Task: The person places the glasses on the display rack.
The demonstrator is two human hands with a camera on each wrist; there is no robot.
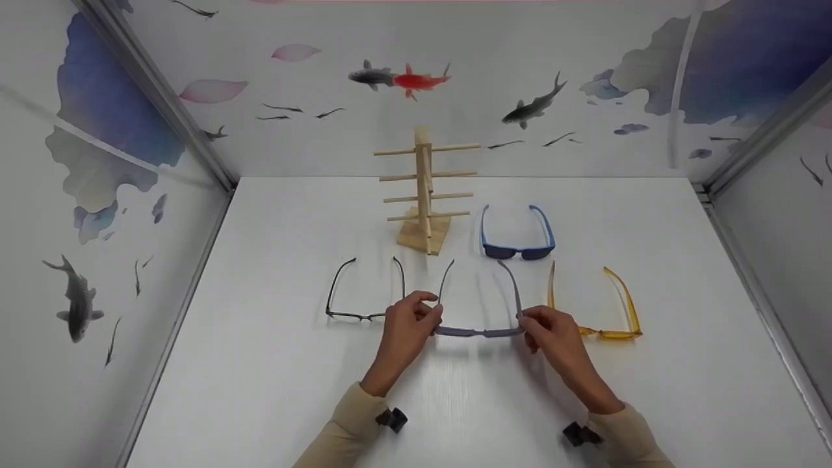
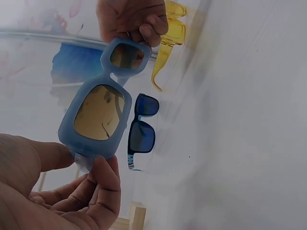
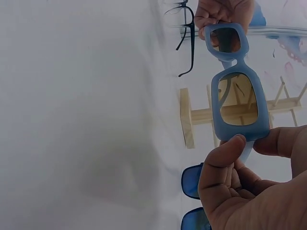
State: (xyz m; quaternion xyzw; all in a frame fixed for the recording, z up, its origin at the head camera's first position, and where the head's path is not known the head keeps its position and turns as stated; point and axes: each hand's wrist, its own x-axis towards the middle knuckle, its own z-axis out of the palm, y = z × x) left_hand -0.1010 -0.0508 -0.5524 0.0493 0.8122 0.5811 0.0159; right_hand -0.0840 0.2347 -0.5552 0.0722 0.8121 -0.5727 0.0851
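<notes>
Both hands hold one pair of blue-grey sunglasses [image 1: 455, 331], one at each end of the front, with the temples unfolded and pointing away. My left hand [image 1: 406, 335] pinches the left corner by the hinge between thumb and fingers. At the opposite corner, my right hand [image 1: 558, 335] pinches likewise. Thick pale-blue rims surround brownish lenses [image 2: 100, 112] in the left wrist view; the right wrist view shows the same front [image 3: 264, 105] over my right thumb and fingers. Black-rimmed glasses [image 1: 356, 317] lie beside my left hand, and yellow glasses [image 1: 617, 335] beside my right.
A wooden display stand [image 1: 423, 169] with several crosswise pegs rises at the back of the white table [image 1: 273, 377]. Blue sunglasses [image 1: 500, 251] with dark lenses lie right of its base. Printed walls [image 1: 468, 39] enclose the table at the back and sides.
</notes>
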